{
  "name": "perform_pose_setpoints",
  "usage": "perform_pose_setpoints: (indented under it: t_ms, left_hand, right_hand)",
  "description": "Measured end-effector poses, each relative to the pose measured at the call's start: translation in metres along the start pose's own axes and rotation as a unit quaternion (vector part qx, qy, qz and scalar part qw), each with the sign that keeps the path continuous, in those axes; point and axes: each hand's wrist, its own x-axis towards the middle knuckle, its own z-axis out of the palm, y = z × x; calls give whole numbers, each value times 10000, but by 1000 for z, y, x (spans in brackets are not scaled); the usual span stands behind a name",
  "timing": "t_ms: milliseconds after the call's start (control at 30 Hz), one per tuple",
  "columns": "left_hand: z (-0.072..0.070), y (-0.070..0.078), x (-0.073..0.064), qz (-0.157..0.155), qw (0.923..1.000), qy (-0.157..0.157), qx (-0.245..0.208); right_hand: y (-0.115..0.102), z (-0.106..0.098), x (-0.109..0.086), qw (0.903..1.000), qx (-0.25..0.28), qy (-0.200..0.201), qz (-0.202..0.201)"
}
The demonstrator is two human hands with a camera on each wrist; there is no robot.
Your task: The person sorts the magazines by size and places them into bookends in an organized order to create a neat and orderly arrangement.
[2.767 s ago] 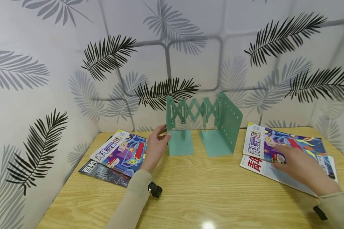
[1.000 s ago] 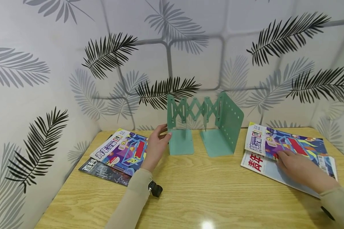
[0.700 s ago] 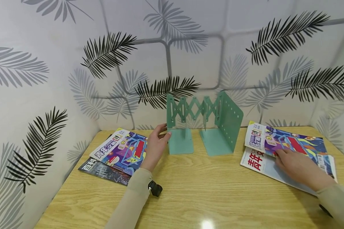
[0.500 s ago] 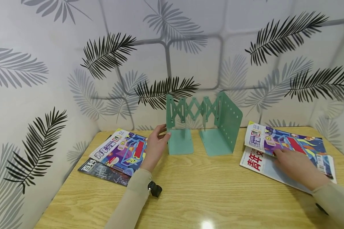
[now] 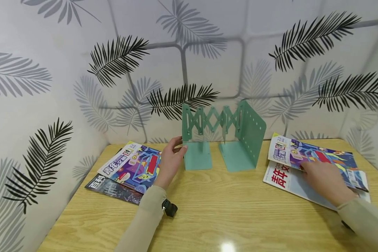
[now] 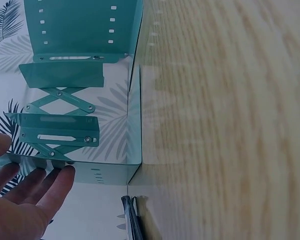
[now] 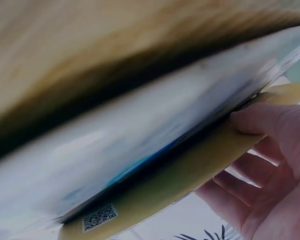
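Note:
A green metal expandable bookend (image 5: 253,134) stands at the back of the table, its two upright panels joined by a scissor lattice. My left hand (image 5: 171,161) holds its left panel near the front edge; in the left wrist view the fingertips (image 6: 66,172) lie along the outer face, with the thumb over the edge. On the right, my right hand (image 5: 324,182) pinches the near edge of a colourful magazine (image 5: 302,154), which bends up there. The right wrist view has the thumb (image 7: 245,121) on its yellowish underside. Beneath it lies a white magazine (image 5: 278,178) with red characters.
At the left, another colourful magazine (image 5: 135,166) overlaps a dark magazine (image 5: 110,189) on the wooden table (image 5: 208,213). A leaf-patterned wall (image 5: 214,70) stands close behind the bookend.
My right hand has gone from lying over the colourful magazine to pinching its near edge, which has lifted, showing more of the white magazine. My left hand stays at the bookend.

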Motion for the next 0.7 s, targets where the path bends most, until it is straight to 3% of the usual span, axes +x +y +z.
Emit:
perform_pose_setpoints:
  t_ms: [267, 700]
  left_hand:
    - [-1, -1, 0, 49, 10000, 7, 1]
    - [-1, -1, 1, 31, 10000, 11, 42]
  right_hand:
    - [-1, -4, 1, 9997, -43, -87, 219]
    - [2, -5, 1, 9995, 52, 268, 184]
